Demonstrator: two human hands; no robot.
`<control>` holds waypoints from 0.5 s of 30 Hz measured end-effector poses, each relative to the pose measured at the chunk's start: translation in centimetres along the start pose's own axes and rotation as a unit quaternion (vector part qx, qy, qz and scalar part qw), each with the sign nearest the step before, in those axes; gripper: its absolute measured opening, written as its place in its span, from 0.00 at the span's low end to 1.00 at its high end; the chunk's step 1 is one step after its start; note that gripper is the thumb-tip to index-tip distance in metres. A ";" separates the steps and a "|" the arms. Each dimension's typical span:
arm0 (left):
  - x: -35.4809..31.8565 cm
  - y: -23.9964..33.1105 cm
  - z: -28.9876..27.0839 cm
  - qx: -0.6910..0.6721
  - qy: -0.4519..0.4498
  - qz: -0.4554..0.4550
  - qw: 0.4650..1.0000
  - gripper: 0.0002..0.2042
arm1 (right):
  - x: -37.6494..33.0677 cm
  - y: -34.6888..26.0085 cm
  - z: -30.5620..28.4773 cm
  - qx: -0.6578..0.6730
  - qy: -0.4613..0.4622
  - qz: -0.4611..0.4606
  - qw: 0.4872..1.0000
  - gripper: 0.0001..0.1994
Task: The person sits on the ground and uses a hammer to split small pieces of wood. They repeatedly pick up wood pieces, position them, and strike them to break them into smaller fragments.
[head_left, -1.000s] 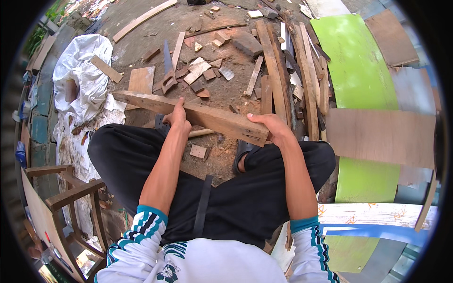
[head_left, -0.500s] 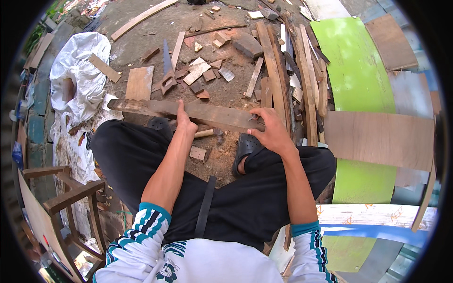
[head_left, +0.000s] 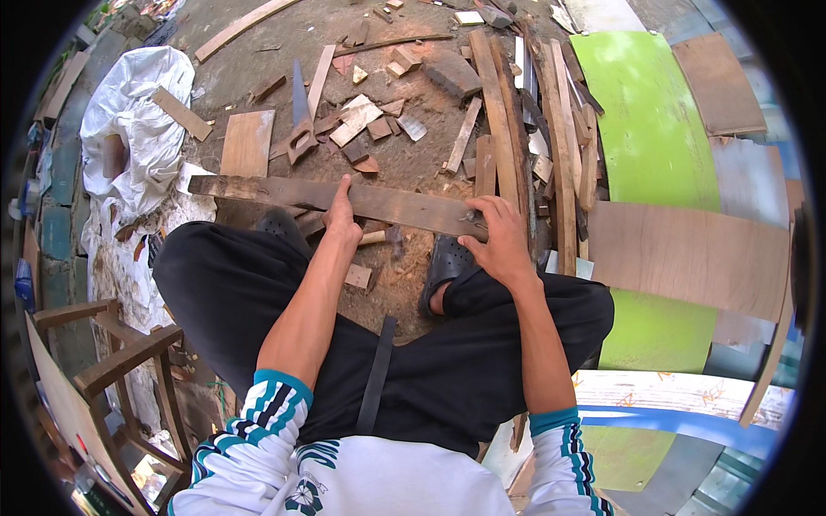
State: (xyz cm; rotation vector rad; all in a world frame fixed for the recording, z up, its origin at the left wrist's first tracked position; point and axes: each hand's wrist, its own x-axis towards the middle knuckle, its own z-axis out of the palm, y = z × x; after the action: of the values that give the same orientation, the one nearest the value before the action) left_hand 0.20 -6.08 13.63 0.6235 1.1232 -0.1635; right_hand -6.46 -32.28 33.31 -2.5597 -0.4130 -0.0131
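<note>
A long, weathered brown plank lies crosswise above my shins, held in both hands. My left hand grips it near the middle, the thumb up against its face and the other fingers hidden behind or under it. At the plank's right end, my right hand is closed round it, fingers over the top edge and thumb below. Beneath the plank, between my feet, lies what looks like a hammer with a pale wooden handle, partly hidden. A small wood block rests close by on the sawdust-strewn ground.
A handsaw lies ahead among several wood offcuts. Long boards are stacked to the right, beside a green sheet and a brown panel. At left are a white sack and a wooden stool frame.
The plank has turned slightly in my hands, and its upper edge now looks straighter. My right fingers have shifted to lie over its right end. The whole view has moved a little.
</note>
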 end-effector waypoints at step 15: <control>-2.7 0.3 0.6 0.039 -0.003 0.039 0.998 0.41 | 0.7 0.5 1.2 -0.001 0.119 -0.018 0.993 0.11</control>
State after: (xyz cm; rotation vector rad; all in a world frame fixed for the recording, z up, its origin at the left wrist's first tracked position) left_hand -0.37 -6.68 16.24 0.7344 1.0895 -0.1422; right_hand -5.75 -31.92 32.10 -2.5125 -0.3661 -0.3287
